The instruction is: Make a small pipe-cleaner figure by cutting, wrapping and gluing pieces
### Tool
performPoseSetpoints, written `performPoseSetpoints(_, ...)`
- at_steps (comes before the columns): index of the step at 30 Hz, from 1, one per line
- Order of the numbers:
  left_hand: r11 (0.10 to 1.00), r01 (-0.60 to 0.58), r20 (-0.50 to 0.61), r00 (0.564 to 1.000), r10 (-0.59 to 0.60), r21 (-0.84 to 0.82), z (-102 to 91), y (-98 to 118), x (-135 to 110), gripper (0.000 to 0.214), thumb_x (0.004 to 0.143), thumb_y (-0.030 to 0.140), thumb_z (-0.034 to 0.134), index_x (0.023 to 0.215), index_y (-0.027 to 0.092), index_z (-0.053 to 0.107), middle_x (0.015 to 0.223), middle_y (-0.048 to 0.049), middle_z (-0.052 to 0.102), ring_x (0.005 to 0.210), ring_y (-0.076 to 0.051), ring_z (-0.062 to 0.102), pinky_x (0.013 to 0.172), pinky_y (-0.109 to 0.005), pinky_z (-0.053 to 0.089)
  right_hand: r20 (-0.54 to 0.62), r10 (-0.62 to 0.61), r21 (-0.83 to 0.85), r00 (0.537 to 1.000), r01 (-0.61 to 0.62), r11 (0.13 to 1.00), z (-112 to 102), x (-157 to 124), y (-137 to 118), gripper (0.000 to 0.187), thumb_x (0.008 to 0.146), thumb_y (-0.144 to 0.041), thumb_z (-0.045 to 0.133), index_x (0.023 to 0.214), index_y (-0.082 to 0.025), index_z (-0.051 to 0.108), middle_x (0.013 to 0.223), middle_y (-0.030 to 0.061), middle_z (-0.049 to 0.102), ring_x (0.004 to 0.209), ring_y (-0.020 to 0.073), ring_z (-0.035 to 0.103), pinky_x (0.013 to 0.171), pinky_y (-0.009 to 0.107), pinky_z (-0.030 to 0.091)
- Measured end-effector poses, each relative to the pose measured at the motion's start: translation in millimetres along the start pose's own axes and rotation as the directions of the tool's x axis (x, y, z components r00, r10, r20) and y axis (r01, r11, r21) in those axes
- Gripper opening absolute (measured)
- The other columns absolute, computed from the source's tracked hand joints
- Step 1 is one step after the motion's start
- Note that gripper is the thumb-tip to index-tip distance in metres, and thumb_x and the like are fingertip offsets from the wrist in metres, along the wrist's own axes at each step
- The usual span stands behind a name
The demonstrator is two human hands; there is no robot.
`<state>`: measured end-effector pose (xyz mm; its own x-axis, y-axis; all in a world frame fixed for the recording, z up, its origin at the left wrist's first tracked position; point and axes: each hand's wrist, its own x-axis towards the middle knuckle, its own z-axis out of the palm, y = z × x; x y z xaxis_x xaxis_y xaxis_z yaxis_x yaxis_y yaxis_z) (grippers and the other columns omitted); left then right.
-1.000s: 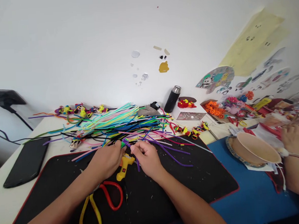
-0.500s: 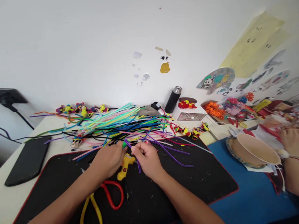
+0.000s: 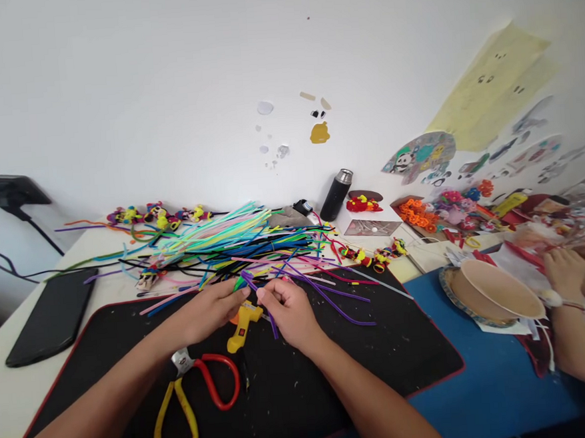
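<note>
Left hand (image 3: pixel 211 311) and right hand (image 3: pixel 289 311) both pinch one purple stem (image 3: pixel 248 280); glue gun (image 3: pixel 240 326) lies just beneath them.

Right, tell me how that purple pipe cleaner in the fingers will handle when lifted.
Probably light: the right hand pinches the purple pipe cleaner with fingertips alone. Likely bendy yet shape-holding: loose purple strands on the black mat lie in kept curves.
</note>
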<state>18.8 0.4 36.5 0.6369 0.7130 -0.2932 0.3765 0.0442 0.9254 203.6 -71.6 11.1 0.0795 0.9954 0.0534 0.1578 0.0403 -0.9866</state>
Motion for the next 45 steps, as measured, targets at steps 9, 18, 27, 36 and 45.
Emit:
performPoseSetpoints(9, 0.972, 0.096, 0.163, 0.985, -0.061, -0.214, -3.1, 14.8, -8.9, 0.070, 0.075, 0.087, 0.070, 0.073, 0.024, 0.039, 0.062, 0.0103, 0.033, 0.055, -0.009, 0.023, 0.050, -0.024, 0.017, 0.010, 0.003, 0.036, 1.000, -0.004, 0.999, -3.2, 2.4, 3.9, 0.037, 0.093, -0.052, 0.065, 0.076, -0.019, 0.063, 0.055, -0.0082, 0.041, 0.051, 0.0108, 0.033, 0.050, 0.025, 0.026)
performPoseSetpoints(18, 0.880, 0.181, 0.319, 0.947, -0.035, -0.440, 2.8, 13.7, -13.6, 0.062, 0.084, 0.069, 0.079, 0.071, 0.021, 0.042, 0.060, 0.0099, 0.032, 0.051, -0.006, 0.016, 0.045, -0.023, 0.007, 0.043, 0.003, 0.155, 0.999, -0.010, 0.988, -2.6, 5.1, 7.9, 0.046, 0.091, -0.062, 0.070, 0.077, -0.020, 0.063, 0.050, -0.0092, 0.043, 0.045, 0.0090, 0.034, 0.046, 0.023, 0.025)
performPoseSetpoints(27, 0.706, 0.292, 0.505, 0.856, 0.108, -0.645, 10.5, 12.0, -17.8, 0.047, 0.092, 0.053, 0.077, 0.076, 0.020, 0.047, 0.055, 0.0108, 0.031, 0.045, -0.004, 0.013, 0.039, -0.017, 0.008, 0.228, 0.066, 0.438, 0.972, -0.163, 0.884, -4.1, 6.3, 6.6, 0.055, 0.078, -0.070, 0.083, 0.075, -0.022, 0.057, 0.044, -0.0139, 0.039, 0.035, 0.0053, 0.025, 0.035, 0.020, 0.021)
performPoseSetpoints(36, 0.615, 0.343, 0.569, 0.794, 0.215, -0.710, 15.9, 10.5, -18.9, 0.037, 0.096, 0.045, 0.074, 0.081, 0.018, 0.054, 0.051, 0.0116, 0.031, 0.040, -0.004, 0.012, 0.036, -0.016, 0.010, 0.316, 0.043, 0.521, 0.948, -0.212, 0.827, -7.0, 4.2, 5.3, 0.050, 0.079, -0.063, 0.089, 0.088, -0.019, 0.068, 0.046, -0.0128, 0.045, 0.037, 0.0049, 0.029, 0.039, 0.021, 0.022)
performPoseSetpoints(45, 0.542, 0.368, 0.598, 0.724, 0.343, -0.756, 19.8, 5.4, -17.4, 0.034, 0.102, 0.043, 0.068, 0.082, 0.018, 0.056, 0.047, 0.0122, 0.030, 0.035, -0.005, 0.011, 0.034, -0.019, 0.010, 0.419, 0.084, 0.561, 0.904, -0.331, 0.759, -7.4, -1.9, -0.8, 0.053, 0.079, -0.060, 0.090, 0.105, -0.015, 0.078, 0.049, -0.0108, 0.048, 0.038, 0.0045, 0.031, 0.041, 0.022, 0.017)
